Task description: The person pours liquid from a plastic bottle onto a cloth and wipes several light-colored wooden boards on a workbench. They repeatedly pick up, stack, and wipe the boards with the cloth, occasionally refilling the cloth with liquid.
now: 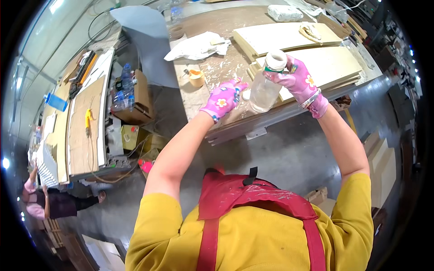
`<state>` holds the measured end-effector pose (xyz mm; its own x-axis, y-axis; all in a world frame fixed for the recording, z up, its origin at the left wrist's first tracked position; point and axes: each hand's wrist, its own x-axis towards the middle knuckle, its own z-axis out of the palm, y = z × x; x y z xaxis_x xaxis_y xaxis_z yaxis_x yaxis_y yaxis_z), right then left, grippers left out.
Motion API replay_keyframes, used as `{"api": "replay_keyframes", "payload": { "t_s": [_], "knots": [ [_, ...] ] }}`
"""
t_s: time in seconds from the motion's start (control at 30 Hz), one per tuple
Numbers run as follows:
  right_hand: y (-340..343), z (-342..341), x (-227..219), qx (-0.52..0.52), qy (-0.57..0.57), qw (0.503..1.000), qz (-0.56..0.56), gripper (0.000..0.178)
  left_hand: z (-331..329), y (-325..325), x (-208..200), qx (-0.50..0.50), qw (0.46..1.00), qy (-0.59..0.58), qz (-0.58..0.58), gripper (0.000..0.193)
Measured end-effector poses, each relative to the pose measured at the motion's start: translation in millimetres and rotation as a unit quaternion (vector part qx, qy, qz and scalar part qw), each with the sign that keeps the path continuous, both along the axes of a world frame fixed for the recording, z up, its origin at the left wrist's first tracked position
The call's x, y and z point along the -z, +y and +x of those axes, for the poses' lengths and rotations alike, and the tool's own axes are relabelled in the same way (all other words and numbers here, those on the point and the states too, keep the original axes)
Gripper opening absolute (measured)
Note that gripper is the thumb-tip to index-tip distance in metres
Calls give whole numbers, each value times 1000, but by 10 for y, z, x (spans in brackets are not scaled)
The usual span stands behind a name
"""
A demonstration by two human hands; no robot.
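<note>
My right hand, in a pink flowered glove, is wrapped round the neck of a clear plastic bottle. The bottle leans a little, its wide white mouth uppermost and its base at the workbench's near edge. In a matching glove, my left hand is low over the bench, left of the bottle, fingers partly bent and apart, with nothing visible in them. A small round white piece, perhaps a lid, shows between those fingers and the bottle.
Pale yellow boards are stacked on the right of the bench. An orange-topped small pot and a crumpled white cloth sit to the left. Further left are a cardboard box with bottles and another table. A person stands beyond it.
</note>
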<state>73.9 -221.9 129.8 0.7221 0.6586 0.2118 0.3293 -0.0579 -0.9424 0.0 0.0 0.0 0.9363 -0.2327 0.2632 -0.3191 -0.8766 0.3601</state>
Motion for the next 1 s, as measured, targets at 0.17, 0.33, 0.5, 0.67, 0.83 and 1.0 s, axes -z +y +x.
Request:
{"api": "replay_keyframes", "payload": {
  "t_s": [0.17, 0.33, 0.5, 0.67, 0.83, 1.0],
  "knots": [
    [33, 382, 149, 56, 34, 997, 38, 40, 554, -79, 262, 52, 989, 82, 108, 28],
    [85, 601, 364, 80, 37, 996, -2, 44, 630, -139, 133, 59, 997, 35, 33, 30],
    [66, 673, 277, 21, 2, 999, -42, 45, 723, -181, 248, 45, 999, 27, 8, 29],
    [57, 822, 282, -36, 23, 998, -37, 46, 697, -128, 319, 2, 998, 49, 29, 23],
    [192, 837, 337, -74, 24, 994, -77, 46, 421, 261, -286, -162, 983, 22, -87, 38],
    [372, 814, 549, -120, 5, 992, -41, 54, 355, 132, -1469, -101, 975, 42, -195, 41]
  ]
}}
